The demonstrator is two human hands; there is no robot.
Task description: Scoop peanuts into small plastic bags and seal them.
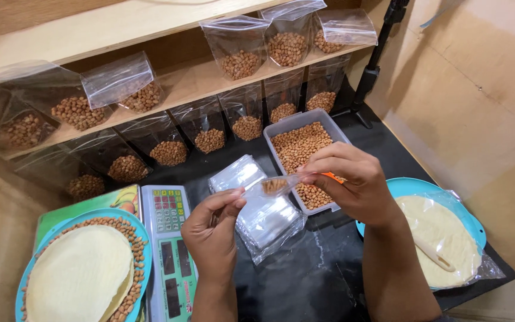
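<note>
My left hand (213,229) pinches one end of a small clear plastic pouch (272,186) with a few brown peanuts inside. My right hand (353,182) grips the pouch's other end, with something orange under its fingers. The pouch hangs over a stack of empty clear pouches (260,209) on the black table. Just behind my right hand sits a grey plastic tub (281,125) full of peanuts.
A digital scale (171,250) stands at the left beside a blue plate (141,229) with flat wafers ringed by peanuts. Another blue plate (415,188) with wafers in plastic lies at the right. Wooden shelves (192,83) hold several filled pouches (239,59). A black stand (371,65) rises at the back.
</note>
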